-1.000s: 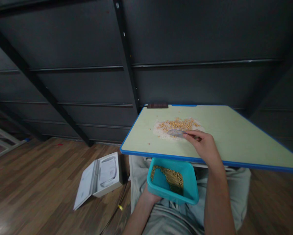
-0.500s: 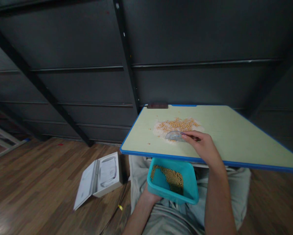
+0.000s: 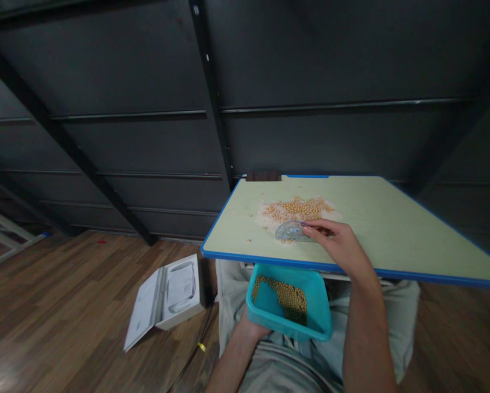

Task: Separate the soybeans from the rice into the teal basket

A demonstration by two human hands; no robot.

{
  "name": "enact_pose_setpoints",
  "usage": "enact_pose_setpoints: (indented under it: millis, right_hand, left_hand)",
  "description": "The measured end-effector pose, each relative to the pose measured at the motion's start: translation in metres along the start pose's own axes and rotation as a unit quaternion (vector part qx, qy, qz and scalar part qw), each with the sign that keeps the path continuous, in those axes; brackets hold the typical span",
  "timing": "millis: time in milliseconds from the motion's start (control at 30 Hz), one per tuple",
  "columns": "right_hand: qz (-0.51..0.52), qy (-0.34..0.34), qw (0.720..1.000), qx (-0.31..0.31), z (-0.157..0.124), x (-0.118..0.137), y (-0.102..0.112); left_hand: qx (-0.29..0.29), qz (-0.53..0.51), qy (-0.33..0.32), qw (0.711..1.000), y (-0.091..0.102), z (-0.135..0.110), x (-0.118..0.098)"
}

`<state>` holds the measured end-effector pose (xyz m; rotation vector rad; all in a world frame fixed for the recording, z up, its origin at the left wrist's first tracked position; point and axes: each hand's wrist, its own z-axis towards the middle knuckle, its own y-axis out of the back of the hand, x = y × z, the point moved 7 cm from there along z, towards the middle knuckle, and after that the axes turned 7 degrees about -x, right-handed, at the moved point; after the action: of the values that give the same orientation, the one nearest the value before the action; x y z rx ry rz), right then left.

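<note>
My right hand (image 3: 335, 238) pinches a clear half-round protractor (image 3: 289, 231) at its right end, low over the tabletop. Several yellow beans (image 3: 288, 240) show at the protractor's lower edge. Just beyond it lies a heap of soybeans (image 3: 300, 207) mixed with white rice-like grains (image 3: 268, 216). Below the table edge, my left hand (image 3: 253, 326) grips the near left side of a turquoise plastic basket (image 3: 322, 305) above my lap; its fingers are mostly hidden under the basket. Inside the basket are soybeans (image 3: 291, 297), some dark green beans near the front and a bare turquoise patch.
The pale table (image 3: 392, 229) has a blue rim and a dark brown object (image 3: 263, 176) at its far left edge. An open white box (image 3: 181, 292) stands on the wooden floor, beside a dark cable (image 3: 193, 352). A dark panelled wall (image 3: 330, 136) rises behind the table.
The protractor has shifted slightly down towards me and its face shows more clearly. My left hand and the basket have stayed in place.
</note>
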<state>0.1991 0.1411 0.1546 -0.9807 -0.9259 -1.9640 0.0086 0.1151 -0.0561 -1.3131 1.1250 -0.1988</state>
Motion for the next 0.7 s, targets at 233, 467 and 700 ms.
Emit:
enact_pose_setpoints:
  millis: [233, 467, 700]
  right_hand:
    - [0.004, -0.001, 1.000, -0.030, 0.001, 0.002, 0.004]
    - [0.005, -0.011, 1.000, -0.005, 0.001, -0.001, 0.000]
    - [0.021, -0.016, 0.999, 0.020, -0.001, -0.003, -0.003]
  left_hand:
    - [0.009, 0.019, -0.005, 1.000, -0.012, 0.000, -0.001]
    - [0.013, 0.022, 0.008, 1.000, -0.017, 0.000, -0.001]
    - [-0.009, 0.008, 0.025, 1.000, -0.011, 0.000, 0.002]
